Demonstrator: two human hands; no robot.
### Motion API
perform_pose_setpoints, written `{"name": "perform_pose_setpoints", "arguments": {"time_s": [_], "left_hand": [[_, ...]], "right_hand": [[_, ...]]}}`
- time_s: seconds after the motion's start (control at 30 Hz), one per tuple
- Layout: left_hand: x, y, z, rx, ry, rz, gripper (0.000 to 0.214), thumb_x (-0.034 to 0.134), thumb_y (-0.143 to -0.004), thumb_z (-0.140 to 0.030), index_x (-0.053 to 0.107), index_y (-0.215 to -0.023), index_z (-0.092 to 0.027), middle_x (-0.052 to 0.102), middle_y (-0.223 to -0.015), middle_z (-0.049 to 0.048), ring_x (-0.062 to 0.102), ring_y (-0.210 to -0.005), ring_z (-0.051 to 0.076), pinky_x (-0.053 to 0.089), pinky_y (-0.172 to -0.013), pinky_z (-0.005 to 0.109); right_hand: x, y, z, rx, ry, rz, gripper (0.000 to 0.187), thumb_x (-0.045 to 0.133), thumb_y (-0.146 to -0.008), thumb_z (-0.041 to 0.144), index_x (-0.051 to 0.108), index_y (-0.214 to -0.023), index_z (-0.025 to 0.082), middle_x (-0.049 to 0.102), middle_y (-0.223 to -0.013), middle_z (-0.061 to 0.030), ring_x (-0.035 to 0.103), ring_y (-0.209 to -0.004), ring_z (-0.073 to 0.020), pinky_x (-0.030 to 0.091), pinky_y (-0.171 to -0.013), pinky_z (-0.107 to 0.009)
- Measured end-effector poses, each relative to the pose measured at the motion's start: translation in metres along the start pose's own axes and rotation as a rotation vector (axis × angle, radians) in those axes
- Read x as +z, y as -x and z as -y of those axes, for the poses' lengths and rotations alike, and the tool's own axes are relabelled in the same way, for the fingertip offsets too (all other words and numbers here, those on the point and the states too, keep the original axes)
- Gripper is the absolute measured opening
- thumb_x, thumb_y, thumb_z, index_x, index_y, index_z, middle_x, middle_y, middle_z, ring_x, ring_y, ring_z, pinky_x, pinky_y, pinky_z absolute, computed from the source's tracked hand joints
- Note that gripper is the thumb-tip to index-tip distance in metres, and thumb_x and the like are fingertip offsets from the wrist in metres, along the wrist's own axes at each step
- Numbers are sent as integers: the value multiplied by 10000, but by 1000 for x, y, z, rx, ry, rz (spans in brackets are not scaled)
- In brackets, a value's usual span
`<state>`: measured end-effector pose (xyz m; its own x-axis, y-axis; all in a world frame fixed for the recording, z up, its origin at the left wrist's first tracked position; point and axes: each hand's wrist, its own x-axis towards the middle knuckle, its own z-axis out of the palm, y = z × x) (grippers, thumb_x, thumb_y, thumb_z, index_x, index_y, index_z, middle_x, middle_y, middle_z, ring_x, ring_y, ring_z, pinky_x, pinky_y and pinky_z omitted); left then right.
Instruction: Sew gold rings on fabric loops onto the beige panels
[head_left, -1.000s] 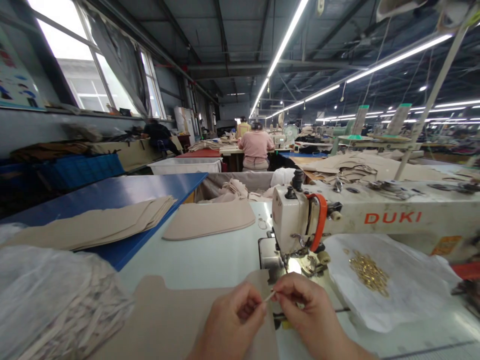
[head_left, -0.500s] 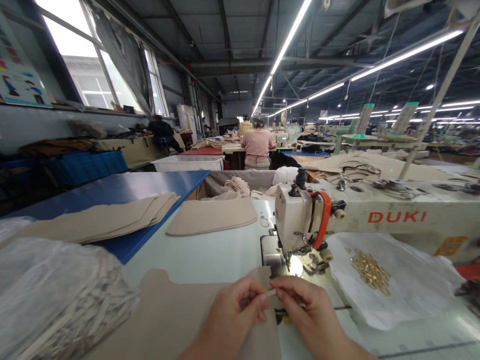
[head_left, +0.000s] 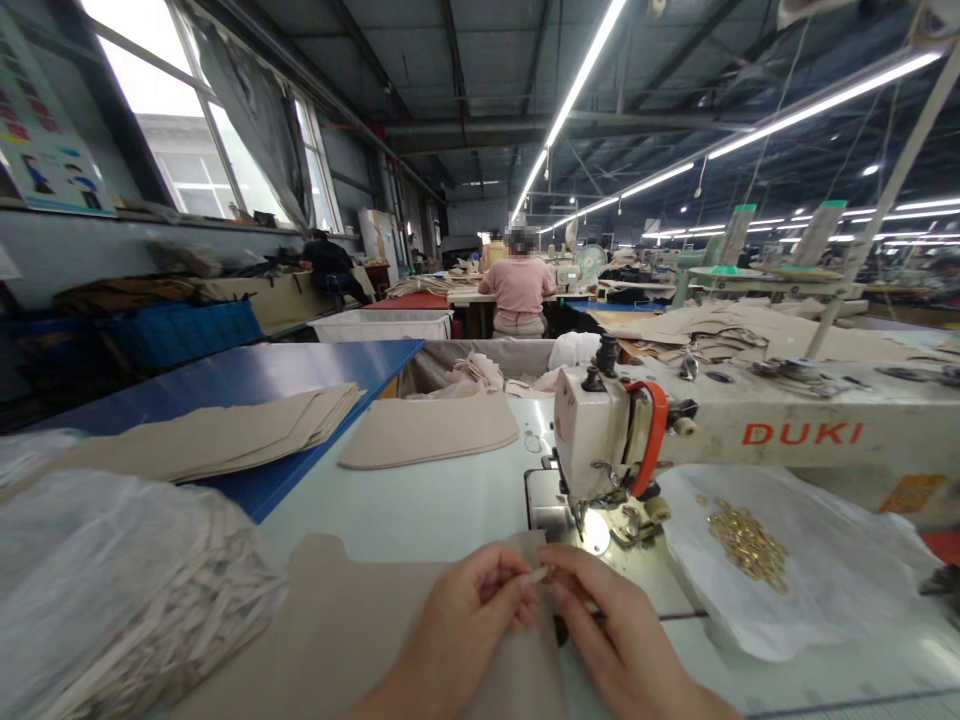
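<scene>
My left hand [head_left: 472, 615] pinches a short, narrow beige strip [head_left: 538, 575] between thumb and fingers. My right hand [head_left: 611, 625] closes on the strip's other end, where a small gold-coloured bit seems to show between the fingertips; its shape is too small to make out. Under my left hand lies a large flat beige fabric panel [head_left: 360, 610], with one edge near the sewing machine's needle area. The sewing machine [head_left: 600, 430] stands just beyond my right hand, its lamp lit over the metal plate.
Gold metal pieces [head_left: 746, 545] lie on a white plastic sheet [head_left: 810, 590] at right. A plastic bag [head_left: 127, 560] of beige strips sits at left. Stacked beige panels [head_left: 435, 430] lie behind, others [head_left: 225, 435] on a blue table [head_left: 277, 375]. A person in pink [head_left: 520, 285] sits farther off.
The view has shifted slightly. My right fingers have shifted a little around the strip's end, and my left hand keeps its pinch.
</scene>
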<state>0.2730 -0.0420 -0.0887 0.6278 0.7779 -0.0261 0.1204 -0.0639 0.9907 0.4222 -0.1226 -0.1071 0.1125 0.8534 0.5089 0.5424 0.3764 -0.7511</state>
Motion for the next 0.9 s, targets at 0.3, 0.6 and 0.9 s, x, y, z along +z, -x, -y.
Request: {"name": "perform_pose_setpoints", "arguments": {"time_s": [0.3,0.6,0.9], "left_hand": [[1,-1,1,-28,61,52,161,633,-717,-319,613,-748,-162,651,-611,-9,600,-584,141,459,-589,250],[-5,-5,0,-256,398,104,408,759,-639,-452,607,-868,-149,688,-645,13,620,-547,117,442,-542,214],[-3,-7,1,-225,285,177,227,739,-631,-282,556,-693,-164,658,-623,3,553,-548,100,420,-549,216]], "right_hand": [[5,-5,-14,400,-457,28,167,711,-753,345,684,-757,180,659,-677,-11,585,-607,-139,444,-555,-220],[4,-14,-9,609,-785,50,432,846,-535,506,642,-703,165,631,-607,8,589,-554,-121,470,-573,-242],[12,-9,-12,571,-822,85,414,831,-565,503,621,-693,170,631,-592,7,590,-531,-131,465,-572,-260]]}}
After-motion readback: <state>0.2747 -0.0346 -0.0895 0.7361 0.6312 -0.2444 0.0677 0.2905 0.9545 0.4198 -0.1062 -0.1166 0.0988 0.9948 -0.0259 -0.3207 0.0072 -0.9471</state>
